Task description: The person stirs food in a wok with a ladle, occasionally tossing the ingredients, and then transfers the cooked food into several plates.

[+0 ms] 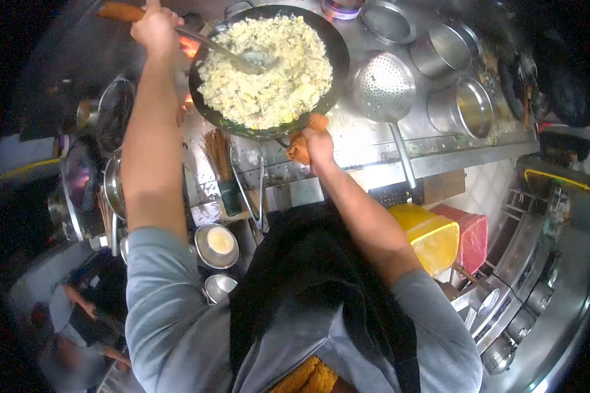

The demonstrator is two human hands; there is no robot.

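My left hand is closed around the wooden handle of a long metal ladle; the ladle's bowl rests in pale fried rice with yellow and green bits. The rice fills much of a large dark wok. At the wok's near edge, my right hand is wrapped round an orange-brown cloth against the rim. Orange flame shows beside the wok's left side.
A perforated skimmer and metal pots stand right of the wok. A bamboo brush and bowls are nearer me. Yellow and red bins sit lower right. Another person is at lower left.
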